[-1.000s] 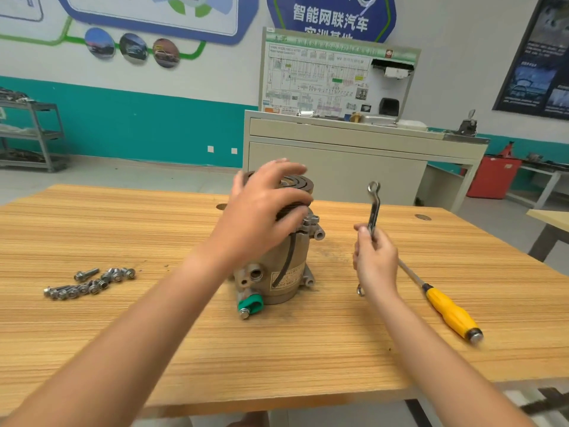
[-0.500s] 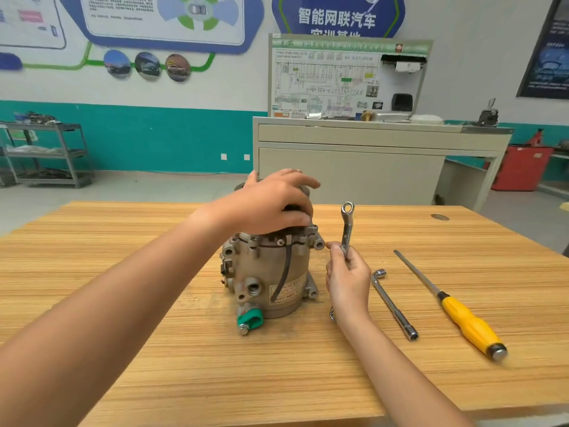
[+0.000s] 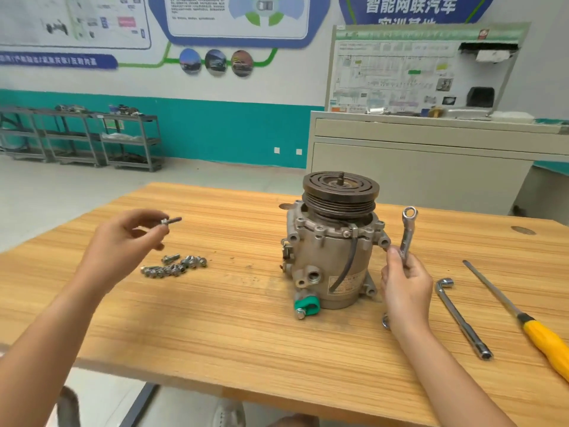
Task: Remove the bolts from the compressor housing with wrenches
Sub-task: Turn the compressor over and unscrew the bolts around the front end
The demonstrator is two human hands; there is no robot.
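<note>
My left hand (image 3: 123, 241) is raised over the left part of the table (image 3: 215, 318), and my fingertips pinch one short silver bolt (image 3: 171, 220), its threaded end pointing right. Below it a loose heap of bolts (image 3: 175, 265), flanged heads and bright metal, lies on the wood. My right hand (image 3: 406, 288) is clenched round the shank of a slim steel ring wrench (image 3: 408, 232), which stands nearly upright with its ring end on top, just beside the right flank of the compressor (image 3: 332, 257).

The compressor stands on end near the middle of the table. Its housing is dull cast aluminium with lugs and round ports. A dark, grooved pulley (image 3: 340, 192) with a threaded stub at its centre sits on top. A black cable runs down the front, and a green cap (image 3: 306, 305) sits at the near foot. The sticker (image 3: 345, 285) on the housing is too small to read.

To my right lie an L-shaped socket wrench (image 3: 462, 318) and a long screwdriver (image 3: 545, 340) with a yellow handle, side by side but apart. The tabletop is pale laminate with a streaked grain. Bare wood lies between the heap and the compressor, and a wide strip runs along the near edge.

On the far wall, white characters on a blue sign (image 3: 411, 6) read 智能网联汽车.
</note>
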